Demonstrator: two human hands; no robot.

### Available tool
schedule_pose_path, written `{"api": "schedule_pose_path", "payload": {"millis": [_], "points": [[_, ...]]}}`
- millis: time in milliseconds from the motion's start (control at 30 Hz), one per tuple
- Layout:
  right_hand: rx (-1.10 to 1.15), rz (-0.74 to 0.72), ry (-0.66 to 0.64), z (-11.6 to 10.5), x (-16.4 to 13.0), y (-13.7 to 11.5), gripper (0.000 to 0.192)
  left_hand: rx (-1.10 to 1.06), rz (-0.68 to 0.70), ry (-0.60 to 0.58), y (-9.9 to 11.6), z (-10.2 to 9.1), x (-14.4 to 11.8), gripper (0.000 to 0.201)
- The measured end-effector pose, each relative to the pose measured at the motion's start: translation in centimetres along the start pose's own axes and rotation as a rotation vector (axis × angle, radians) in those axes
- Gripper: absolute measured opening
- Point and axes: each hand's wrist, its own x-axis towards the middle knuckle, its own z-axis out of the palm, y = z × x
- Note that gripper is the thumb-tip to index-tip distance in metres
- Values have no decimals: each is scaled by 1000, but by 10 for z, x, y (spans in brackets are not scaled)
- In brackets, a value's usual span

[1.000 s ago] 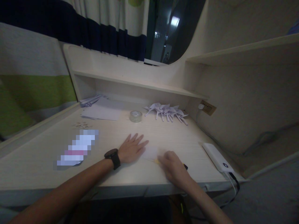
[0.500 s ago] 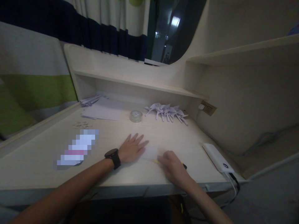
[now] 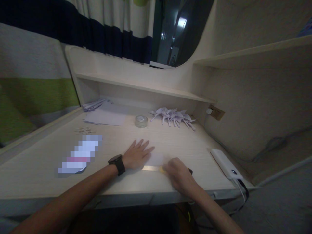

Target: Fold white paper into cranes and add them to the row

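My left hand (image 3: 137, 154) lies flat, fingers spread, on a small white sheet of paper (image 3: 156, 159) near the desk's front edge; a black watch is on that wrist. My right hand (image 3: 179, 175) is curled just right of the sheet, closed around a slim tool whose yellow tip and black end (image 3: 189, 170) stick out on either side. A thin pale strip (image 3: 151, 168), like a ruler, lies along the sheet's near edge and runs from below my left palm to my right fingers. I cannot tell whether the strip is part of the tool.
A roll of clear tape (image 3: 141, 121) stands mid-desk. Several folded white paper pieces (image 3: 174, 116) lie at the back right, flat sheets (image 3: 106, 117) at the back left. A white power bank (image 3: 225, 163) with cables sits at the right edge. A shelf (image 3: 146, 87) overhangs the back.
The pale strip has come into view along the sheet's near edge, left of my right hand. My right hand has shifted slightly; my left hand has stayed flat on the sheet.
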Motion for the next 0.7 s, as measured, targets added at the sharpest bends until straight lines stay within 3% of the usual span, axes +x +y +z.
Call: {"api": "schedule_pose_path", "payload": {"millis": [233, 333, 467, 567, 700], "points": [[154, -32, -1, -18, -6, 16, 25, -83, -49, 12, -7, -10, 5, 53], [198, 18, 15, -26, -12, 40, 22, -144, -23, 33, -9, -25, 1, 57], [168, 158, 67, -30, -21, 78, 24, -205, 120, -69, -5, -40, -17, 70], [135, 257, 86, -30, -24, 98, 27, -137, 165, -37, 3, -38, -31, 56], [75, 285, 83, -29, -24, 104, 28, -4, 268, 48, 12, -20, -38, 36]]}}
